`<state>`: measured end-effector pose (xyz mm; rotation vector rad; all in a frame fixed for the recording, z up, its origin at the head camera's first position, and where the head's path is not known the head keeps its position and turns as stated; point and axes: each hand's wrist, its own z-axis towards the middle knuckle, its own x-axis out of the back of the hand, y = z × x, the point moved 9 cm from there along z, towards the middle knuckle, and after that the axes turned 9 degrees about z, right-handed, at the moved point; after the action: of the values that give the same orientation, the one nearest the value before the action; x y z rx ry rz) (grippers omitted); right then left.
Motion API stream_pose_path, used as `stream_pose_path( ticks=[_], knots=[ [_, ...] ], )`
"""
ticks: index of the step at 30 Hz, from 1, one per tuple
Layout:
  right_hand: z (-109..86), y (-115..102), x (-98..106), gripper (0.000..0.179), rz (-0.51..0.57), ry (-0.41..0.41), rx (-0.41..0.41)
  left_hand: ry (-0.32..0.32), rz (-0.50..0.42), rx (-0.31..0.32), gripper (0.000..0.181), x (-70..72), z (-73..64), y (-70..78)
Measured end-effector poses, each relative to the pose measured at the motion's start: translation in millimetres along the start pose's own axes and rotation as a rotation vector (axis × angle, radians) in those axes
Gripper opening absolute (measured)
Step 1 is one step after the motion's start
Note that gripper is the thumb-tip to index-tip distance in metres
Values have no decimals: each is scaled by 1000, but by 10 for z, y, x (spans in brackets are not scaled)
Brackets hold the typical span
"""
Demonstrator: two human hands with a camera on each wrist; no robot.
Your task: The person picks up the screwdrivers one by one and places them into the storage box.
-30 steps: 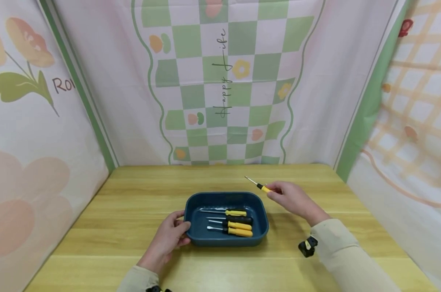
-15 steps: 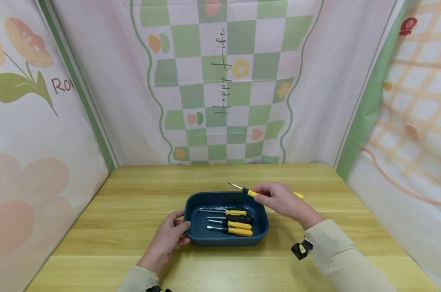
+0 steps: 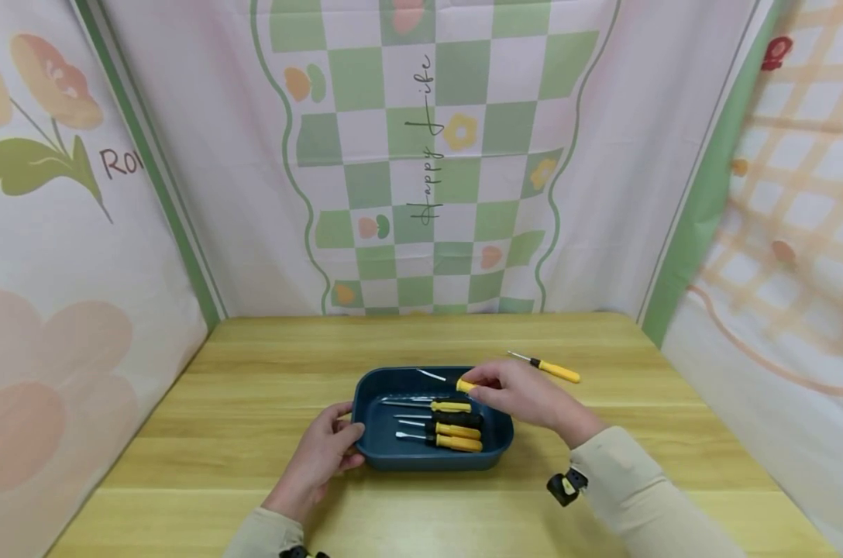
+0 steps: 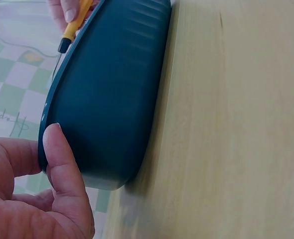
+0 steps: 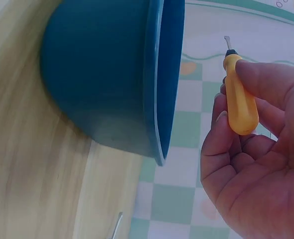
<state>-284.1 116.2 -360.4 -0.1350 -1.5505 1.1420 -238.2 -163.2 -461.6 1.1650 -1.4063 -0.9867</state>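
My left hand (image 3: 320,448) grips the left end of a dark blue plastic box (image 3: 428,464), the thumb at its rim. Over the box's back right part, my right hand (image 3: 517,392) pinches a screwdriver (image 3: 466,386) by its yellow handle, the shaft pointing left. The right wrist view shows the thumb and fingers around that yellow handle (image 5: 240,104), above rim height beside the box. Inside the box several screwdrivers lie side by side, shafts to the left, among them a black-handled screwdriver (image 3: 462,420) and a yellow-handled screwdriver (image 3: 459,444) nearest the front.
Another yellow-handled screwdriver (image 3: 559,372) lies on the wooden table (image 3: 254,387), behind and right of the box. Printed cloth hangs along the back (image 3: 421,256) and on both sides.
My right hand has carried its screwdriver left and lower, from right of the box to over it. The screwdriver on the table has come into full view. My left hand keeps its place.
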Motion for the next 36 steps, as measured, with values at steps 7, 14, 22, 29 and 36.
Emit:
stream_pose_path(
  ticks=[7, 14, 22, 29, 36],
  knots=[
    [16, -45, -97, 27, -3, -24, -2, -4, -1, 4, 49, -3, 2, -1],
    [46, -45, -200, 26, 23, -61, -28, -4, -3, 8, 50, -6, 1, 7],
    [73, -56, -357, 24, 24, -117, -32, -4, -2, 7, 49, -3, 9, 0],
    [100, -33, -467, 21, 5, -147, -43, -6, -4, 5, 49, -3, 5, 5],
    [130, -48, -555, 19, -1, -168, -5, -8, -8, 0, 48, 0, 2, 8]
  ],
)
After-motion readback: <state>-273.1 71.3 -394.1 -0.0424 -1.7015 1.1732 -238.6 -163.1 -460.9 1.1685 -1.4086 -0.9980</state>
